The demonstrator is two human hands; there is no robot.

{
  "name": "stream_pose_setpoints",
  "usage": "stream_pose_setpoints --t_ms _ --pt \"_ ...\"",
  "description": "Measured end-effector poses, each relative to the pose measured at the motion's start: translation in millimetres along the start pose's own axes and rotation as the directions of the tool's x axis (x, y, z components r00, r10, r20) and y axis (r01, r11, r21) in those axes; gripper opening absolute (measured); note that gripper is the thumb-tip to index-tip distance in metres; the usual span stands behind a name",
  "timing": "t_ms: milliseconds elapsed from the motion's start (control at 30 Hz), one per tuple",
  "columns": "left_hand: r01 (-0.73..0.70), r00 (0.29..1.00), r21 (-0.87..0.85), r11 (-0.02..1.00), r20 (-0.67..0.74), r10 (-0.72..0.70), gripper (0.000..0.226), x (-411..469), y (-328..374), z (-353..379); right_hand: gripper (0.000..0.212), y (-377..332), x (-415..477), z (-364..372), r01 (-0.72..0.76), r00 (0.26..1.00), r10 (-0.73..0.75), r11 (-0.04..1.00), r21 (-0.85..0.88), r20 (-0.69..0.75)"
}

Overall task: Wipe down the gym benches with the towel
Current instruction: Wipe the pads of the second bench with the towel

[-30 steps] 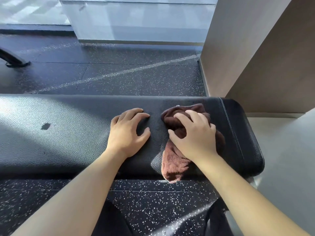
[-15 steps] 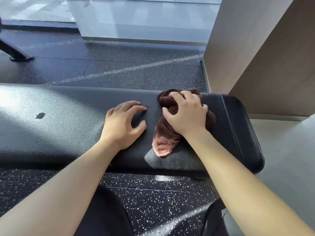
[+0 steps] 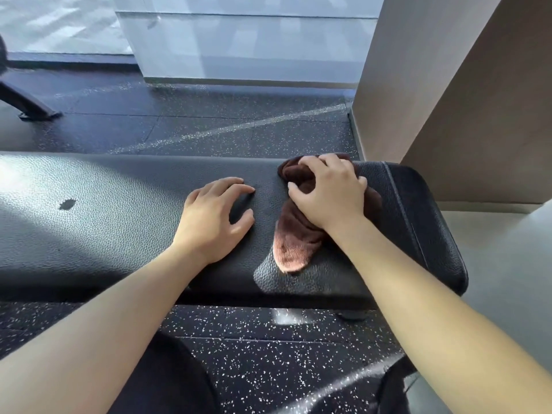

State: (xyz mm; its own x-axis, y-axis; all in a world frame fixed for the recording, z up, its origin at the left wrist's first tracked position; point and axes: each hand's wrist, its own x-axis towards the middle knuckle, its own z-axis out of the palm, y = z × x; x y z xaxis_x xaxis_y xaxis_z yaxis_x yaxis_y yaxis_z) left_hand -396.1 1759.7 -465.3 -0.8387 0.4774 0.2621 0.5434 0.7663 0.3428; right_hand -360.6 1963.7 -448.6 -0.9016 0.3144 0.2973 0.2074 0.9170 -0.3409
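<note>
A black padded gym bench runs across the view from the left edge to its rounded right end. On its right part lies a bunched brown towel, reaching from the far edge toward the near edge. My right hand grips the towel's far portion with curled fingers and presses it onto the pad. My left hand rests on the bare pad just left of the towel, fingers bent, holding nothing. A small dark spot marks the pad toward the left.
Speckled black rubber floor lies in front of and behind the bench. A beige wall corner stands close behind the bench's right end. A glass partition is at the back. A black equipment leg stands far left.
My right hand has pushed the towel from the near edge toward the far edge of the bench. The left hand has stayed in place on the pad.
</note>
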Motion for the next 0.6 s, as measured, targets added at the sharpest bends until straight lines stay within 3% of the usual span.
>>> stream_pose_setpoints --t_ms 133,300,600 --pt "0.002 1.000 -0.007 1.000 0.003 -0.002 0.046 -2 0 0 0.043 1 0 2 0.006 1.000 -0.006 1.000 -0.012 0.008" --pt "0.023 0.999 -0.013 1.000 0.047 -0.022 0.044 -3 3 -3 0.043 13 -46 -7 0.033 0.995 -0.036 0.999 -0.033 -0.089" --pt "0.077 0.964 0.039 0.996 0.251 -0.084 0.044 3 12 -19 0.042 -1 -47 -23 -0.049 0.997 0.055 0.995 -0.090 0.057"
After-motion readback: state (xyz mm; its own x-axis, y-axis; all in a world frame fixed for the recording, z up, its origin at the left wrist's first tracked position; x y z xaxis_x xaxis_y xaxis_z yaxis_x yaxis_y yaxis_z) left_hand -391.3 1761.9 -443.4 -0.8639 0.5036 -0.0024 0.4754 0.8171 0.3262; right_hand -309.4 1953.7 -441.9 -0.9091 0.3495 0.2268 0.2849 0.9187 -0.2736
